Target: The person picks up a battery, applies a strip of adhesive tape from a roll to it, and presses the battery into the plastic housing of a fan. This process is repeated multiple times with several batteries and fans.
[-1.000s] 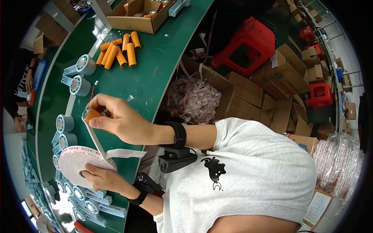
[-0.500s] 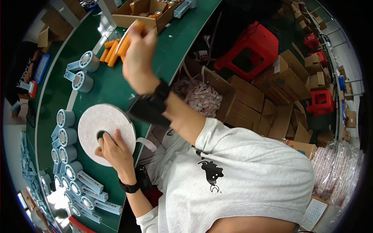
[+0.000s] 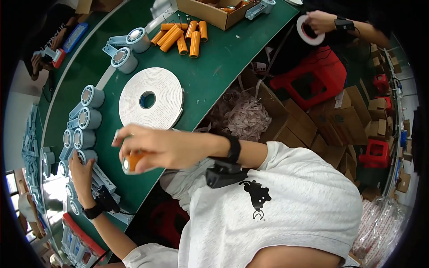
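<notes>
My right hand (image 3: 154,147) is closed round an orange cylindrical battery (image 3: 136,161) with a white end, held above the green table near its front edge. My left hand (image 3: 82,178) reaches among the light-blue handheld fans (image 3: 89,118), its thumb and fingers apart at one fan (image 3: 87,156); whether it grips that fan is not clear. A large white roll of foam tape (image 3: 167,96) lies flat on the table beyond my right hand. Farther off, several orange batteries (image 3: 171,39) lie in a loose pile beside two more fans (image 3: 124,60).
A cardboard box (image 3: 225,18) stands at the table's far end. Beside the table sit a carton of tape scraps (image 3: 248,118), a red stool (image 3: 313,80) and stacked cartons (image 3: 344,111). A co-worker's hand (image 3: 319,21) holds a tape roll (image 3: 310,33); another person works across the table.
My right hand has come from the battery pile toward me, now with a battery. My left hand has left the tape roll for the fans. A co-worker's hand with tape has appeared.
</notes>
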`<action>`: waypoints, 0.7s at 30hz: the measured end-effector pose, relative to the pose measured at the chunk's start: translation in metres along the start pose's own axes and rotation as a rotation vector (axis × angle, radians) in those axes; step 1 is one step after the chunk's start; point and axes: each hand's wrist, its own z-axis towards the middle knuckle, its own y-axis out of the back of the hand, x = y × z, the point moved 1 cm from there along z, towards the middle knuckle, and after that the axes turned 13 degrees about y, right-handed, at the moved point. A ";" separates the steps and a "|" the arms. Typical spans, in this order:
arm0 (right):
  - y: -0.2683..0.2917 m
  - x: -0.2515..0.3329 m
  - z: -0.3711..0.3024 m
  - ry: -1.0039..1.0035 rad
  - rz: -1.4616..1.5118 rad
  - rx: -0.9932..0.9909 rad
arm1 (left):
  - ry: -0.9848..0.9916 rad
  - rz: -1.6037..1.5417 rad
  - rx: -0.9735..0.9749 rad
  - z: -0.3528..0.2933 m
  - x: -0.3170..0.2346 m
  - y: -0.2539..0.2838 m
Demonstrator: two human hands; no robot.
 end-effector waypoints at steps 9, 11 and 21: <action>-0.036 -0.022 -0.033 -0.170 -0.390 0.503 | 0.010 -0.123 0.144 -0.068 -0.085 0.021; -0.030 -0.004 -0.037 -0.085 -0.443 0.457 | -0.014 -0.035 0.127 -0.076 -0.085 0.014; -0.012 -0.020 -0.039 -0.348 -0.366 0.549 | -0.789 -0.444 0.039 -0.088 -0.063 0.012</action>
